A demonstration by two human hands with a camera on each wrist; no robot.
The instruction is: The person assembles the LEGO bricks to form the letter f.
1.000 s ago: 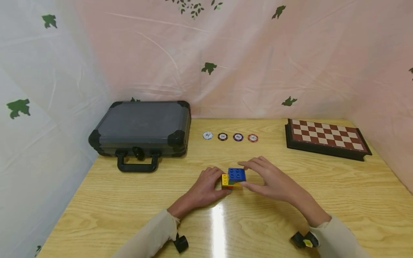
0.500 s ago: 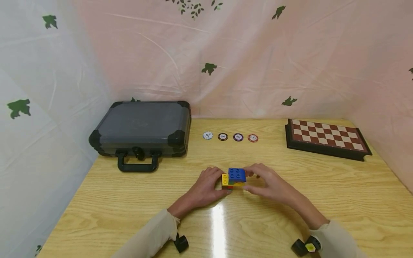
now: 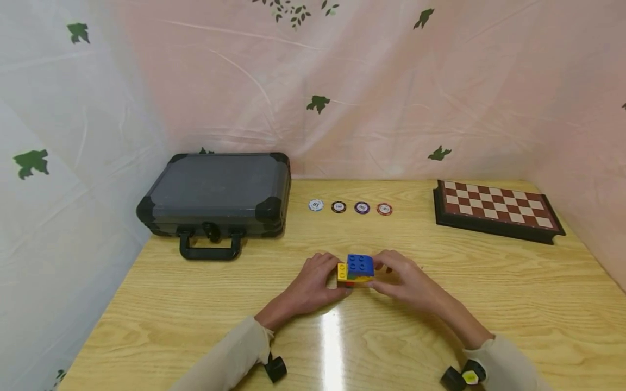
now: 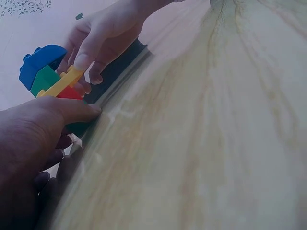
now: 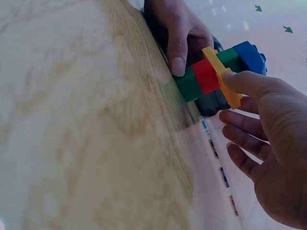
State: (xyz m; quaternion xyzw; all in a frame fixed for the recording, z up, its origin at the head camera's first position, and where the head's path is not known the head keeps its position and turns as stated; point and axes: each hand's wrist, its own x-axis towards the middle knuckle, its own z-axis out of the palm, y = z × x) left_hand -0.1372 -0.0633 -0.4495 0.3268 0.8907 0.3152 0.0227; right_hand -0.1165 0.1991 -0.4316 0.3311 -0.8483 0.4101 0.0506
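Observation:
A stack of toy building bricks stands upright on the table. Counted from the bottom it has a green brick (image 5: 188,88), a red brick (image 5: 205,76), a wider yellow plate (image 5: 223,86), another green brick (image 4: 44,79) and a rounded blue brick (image 3: 360,265) on top. My left hand (image 3: 313,285) grips the lower bricks from the left, its thumb on the near side. From the right, my right hand (image 3: 403,277) pinches the overhanging end of the yellow plate, thumb in front and index finger behind. In the right wrist view its other fingers are loosely bent and apart from the stack.
A dark grey case (image 3: 217,187) with a black handle (image 3: 210,253) stands at the back left. Several poker chips (image 3: 362,207) lie in a row behind the stack. A folded chessboard (image 3: 496,209) lies at the back right, near the hanging cloth (image 3: 371,98).
My right hand's thumb and index finger have moved down from beside the blue brick to the yellow plate's end. The left hand and the stack have stayed in place.

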